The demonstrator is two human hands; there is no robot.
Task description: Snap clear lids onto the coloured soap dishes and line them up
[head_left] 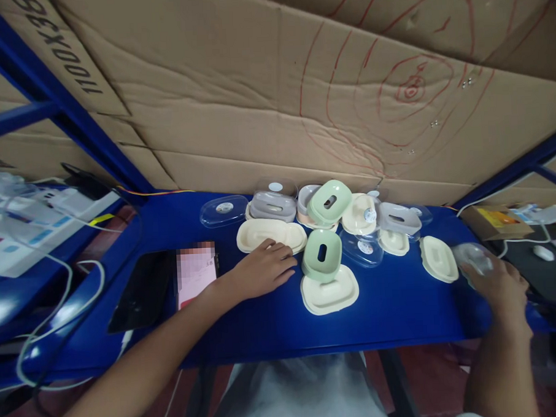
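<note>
My left hand (268, 269) lies with its fingers stretched out, at the near edge of a long cream oval tray (251, 235). Just right of its fingertips is a green oval piece with a slot (311, 259), resting over a cream oval tray (330, 295). At the far right my right hand (497, 285) is closed on a clear plastic lid (476, 258), slightly smeared by motion. A small cream tray (439, 260) lies left of that lid. Another green slotted piece (337, 190) leans on a grey-lilac dish in the back row.
Grey slotted pieces (280, 203) and clear lids (223, 212) stand along the cardboard wall (218, 113). A black tablet (141, 291) and a pink-screened phone (198, 273) lie at left on the blue table (384, 320). Cables (70, 297) hang over the left side.
</note>
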